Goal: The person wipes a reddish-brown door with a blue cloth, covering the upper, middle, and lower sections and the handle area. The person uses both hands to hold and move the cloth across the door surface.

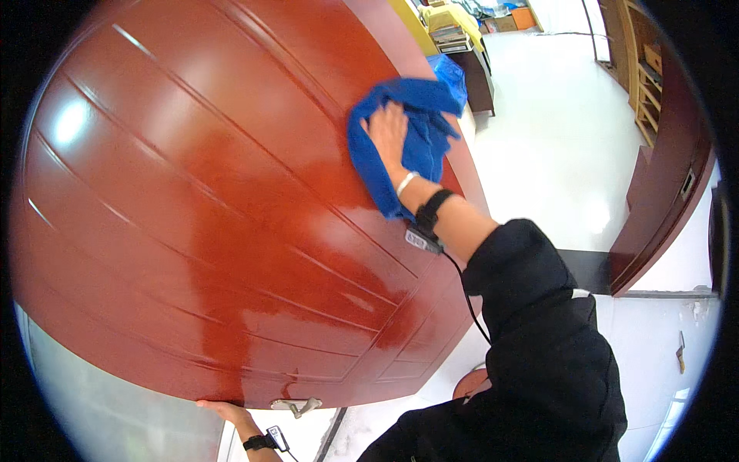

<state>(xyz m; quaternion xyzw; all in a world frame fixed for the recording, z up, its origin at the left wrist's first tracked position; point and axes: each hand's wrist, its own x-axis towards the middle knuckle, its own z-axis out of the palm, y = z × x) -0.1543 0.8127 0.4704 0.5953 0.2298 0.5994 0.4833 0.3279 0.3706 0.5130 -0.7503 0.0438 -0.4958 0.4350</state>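
A large reddish-brown panelled door (260,190) fills the left and middle of the head view, with grooves across its face. Near its upper right edge, my right hand (389,130) lies flat on a crumpled blue cloth (424,138), pressing it against the door. Part of the cloth hangs over the door's edge. At the bottom left, my left hand (226,410) is at the door's lower edge, left of a metal lever handle (297,406); its fingers are partly hidden. Both wrists wear black straps with small cabled devices.
A dark cabinet (473,81) with books and yellow cloth stands beyond the door, beside a blue plastic bag (449,75). A dark red door frame (664,213) and wooden shelving (648,98) are at the right. A tool with a wooden handle (681,361) lies at the lower right.
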